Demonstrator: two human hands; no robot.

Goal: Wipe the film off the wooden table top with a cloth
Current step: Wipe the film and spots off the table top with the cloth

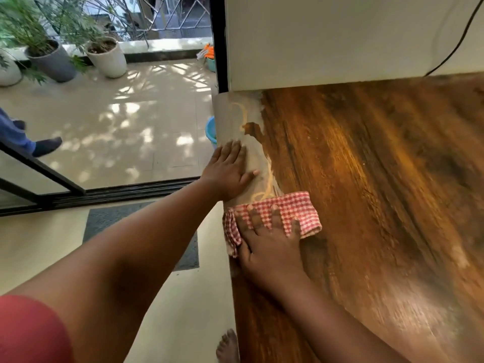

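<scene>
While both hands press down at the table's left edge, a checked cloth [275, 216] sits under the right one.

Spread, fairly straight fingers of the right hand [269, 242] press the red-and-white cloth flat on the wooden table top [379, 192], one corner hanging over the edge. Just beyond it, the left hand [227, 171] lies palm-down with fingers straight and close together on the pale film [235, 121], which covers a strip along that edge up to the white wall [340, 40]. Beside the table lies a grey mat [110, 218].
</scene>
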